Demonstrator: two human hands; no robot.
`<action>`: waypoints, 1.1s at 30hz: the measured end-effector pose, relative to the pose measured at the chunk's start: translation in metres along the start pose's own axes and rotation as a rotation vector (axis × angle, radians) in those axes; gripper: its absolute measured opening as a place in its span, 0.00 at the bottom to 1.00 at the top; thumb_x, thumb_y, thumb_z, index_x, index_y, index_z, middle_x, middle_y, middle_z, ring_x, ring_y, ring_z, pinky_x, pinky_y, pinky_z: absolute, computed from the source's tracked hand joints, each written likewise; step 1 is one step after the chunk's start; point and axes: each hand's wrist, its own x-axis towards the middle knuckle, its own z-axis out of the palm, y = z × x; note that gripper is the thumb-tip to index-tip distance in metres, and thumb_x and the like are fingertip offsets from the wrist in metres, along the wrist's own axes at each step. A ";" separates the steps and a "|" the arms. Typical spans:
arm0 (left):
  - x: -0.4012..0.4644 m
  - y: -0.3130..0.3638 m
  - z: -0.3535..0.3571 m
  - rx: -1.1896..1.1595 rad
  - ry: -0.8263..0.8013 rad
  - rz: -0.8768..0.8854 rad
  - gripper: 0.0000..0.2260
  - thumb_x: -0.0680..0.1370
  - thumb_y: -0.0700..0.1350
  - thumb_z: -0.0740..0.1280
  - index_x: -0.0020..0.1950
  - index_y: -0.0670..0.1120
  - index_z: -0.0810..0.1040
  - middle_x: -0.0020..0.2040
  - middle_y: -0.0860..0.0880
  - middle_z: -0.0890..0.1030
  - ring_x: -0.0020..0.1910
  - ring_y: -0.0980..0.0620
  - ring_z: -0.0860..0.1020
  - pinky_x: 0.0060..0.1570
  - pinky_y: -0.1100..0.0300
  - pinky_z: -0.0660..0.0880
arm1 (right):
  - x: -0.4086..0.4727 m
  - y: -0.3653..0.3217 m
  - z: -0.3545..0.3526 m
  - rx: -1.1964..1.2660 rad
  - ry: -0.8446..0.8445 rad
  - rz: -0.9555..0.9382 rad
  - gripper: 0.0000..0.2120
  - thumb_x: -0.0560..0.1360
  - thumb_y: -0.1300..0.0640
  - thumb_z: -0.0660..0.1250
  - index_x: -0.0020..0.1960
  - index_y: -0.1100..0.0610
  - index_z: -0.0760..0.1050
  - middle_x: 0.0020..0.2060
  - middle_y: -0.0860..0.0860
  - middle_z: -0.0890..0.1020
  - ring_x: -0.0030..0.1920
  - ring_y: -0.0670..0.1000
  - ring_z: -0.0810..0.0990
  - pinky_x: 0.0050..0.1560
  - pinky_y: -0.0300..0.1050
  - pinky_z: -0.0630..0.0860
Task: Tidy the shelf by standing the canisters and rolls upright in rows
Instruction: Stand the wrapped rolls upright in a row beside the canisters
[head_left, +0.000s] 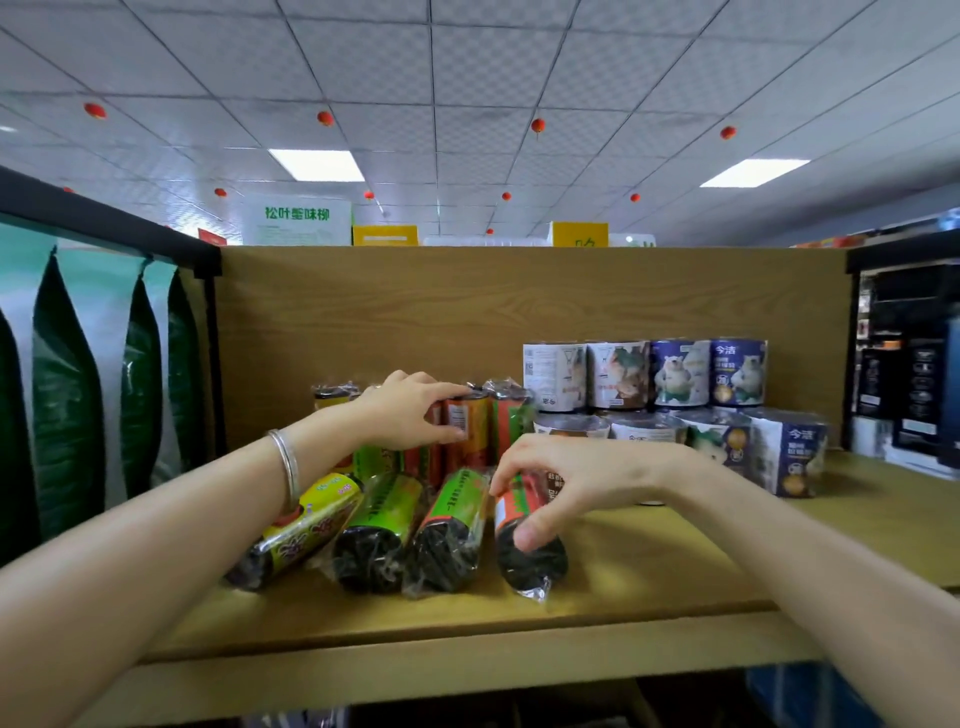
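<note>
Several wrapped rolls of black bags lie on their sides on the wooden shelf (649, 561): a yellow-labelled roll (306, 525), two green-labelled rolls (382, 525) (449, 525) and a red-labelled roll (524, 540). My right hand (566, 480) grips the red-labelled roll from above, thumb on its dark end. Behind them, upright rolls stand against the back board. My left hand (410, 413) holds the top of an upright orange-labelled roll (467, 431). Stacked canisters with bear pictures (706, 374) stand in rows at the right.
A wooden back board (467, 301) closes the shelf. Green and white bags (67, 395) hang in the bay to the left behind a black frame (210, 332). Dark boxes (914, 379) fill the bay to the right. The shelf's front edge (467, 675) runs below my forearms.
</note>
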 end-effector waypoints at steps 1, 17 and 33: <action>-0.001 -0.001 0.000 0.008 -0.009 0.005 0.30 0.74 0.65 0.61 0.74 0.64 0.57 0.72 0.46 0.65 0.71 0.41 0.61 0.66 0.38 0.64 | 0.000 -0.002 0.002 -0.034 -0.009 0.009 0.33 0.63 0.36 0.71 0.64 0.47 0.70 0.63 0.46 0.68 0.62 0.47 0.69 0.65 0.47 0.68; 0.001 -0.007 0.002 0.105 -0.010 0.051 0.31 0.75 0.63 0.61 0.75 0.63 0.53 0.73 0.48 0.65 0.70 0.43 0.63 0.65 0.40 0.66 | 0.039 0.033 -0.022 0.096 0.542 0.044 0.12 0.81 0.53 0.55 0.55 0.50 0.77 0.54 0.52 0.81 0.54 0.53 0.78 0.56 0.51 0.72; -0.057 0.005 -0.021 -0.218 -0.010 0.179 0.19 0.76 0.61 0.62 0.65 0.57 0.74 0.63 0.57 0.76 0.62 0.58 0.73 0.65 0.55 0.69 | 0.058 0.048 -0.024 -0.029 0.403 0.036 0.28 0.72 0.51 0.71 0.71 0.47 0.67 0.70 0.47 0.71 0.71 0.49 0.68 0.68 0.47 0.66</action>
